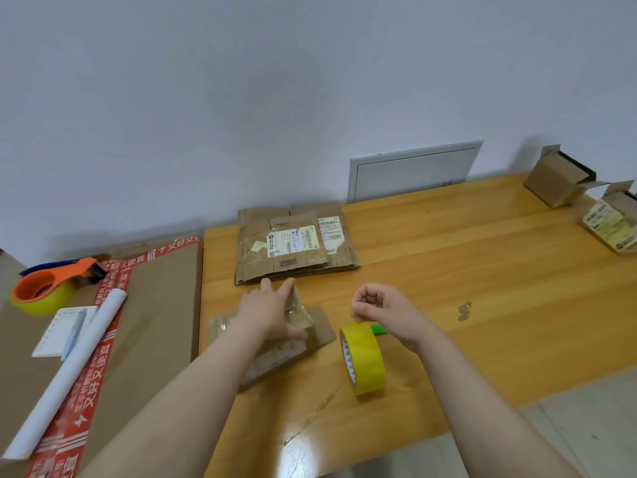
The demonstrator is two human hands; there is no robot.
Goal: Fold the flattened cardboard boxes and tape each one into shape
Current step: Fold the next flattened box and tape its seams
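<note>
Cardboard, thin and already taped over, is what I'm working on right now. My left hand (272,313) is lying flat with fingers spread, pressing on the small box (275,343) I'm folding, right at the flap that's poking up. My right hand (382,310) is hovering just right of it, curled into a loose fist and holding nothing I can make out; maybe it's pinching a tape end, can't tell.

The box is sitting on the wooden table (448,270), near-centre. It's looking light and fairly floppy, with slick old tape on the skin, so I'm guessing it'll slide unless I'm holding it by the bare cardboard edges and creases. Its long axis is running from near-left to far-right, raised flap pointing at the far side.

The yellow tape roll (363,358) is standing on edge just right of the box, and something green (379,329) is peeking out behind it. Further back, the stack of flattened boxes (296,241) is waiting, labels up, long side running left to right. Two folded boxes (582,198) are parked far right. Over on the left, an orange tape dispenser (51,284) is sitting on a big carton (162,305).
</note>
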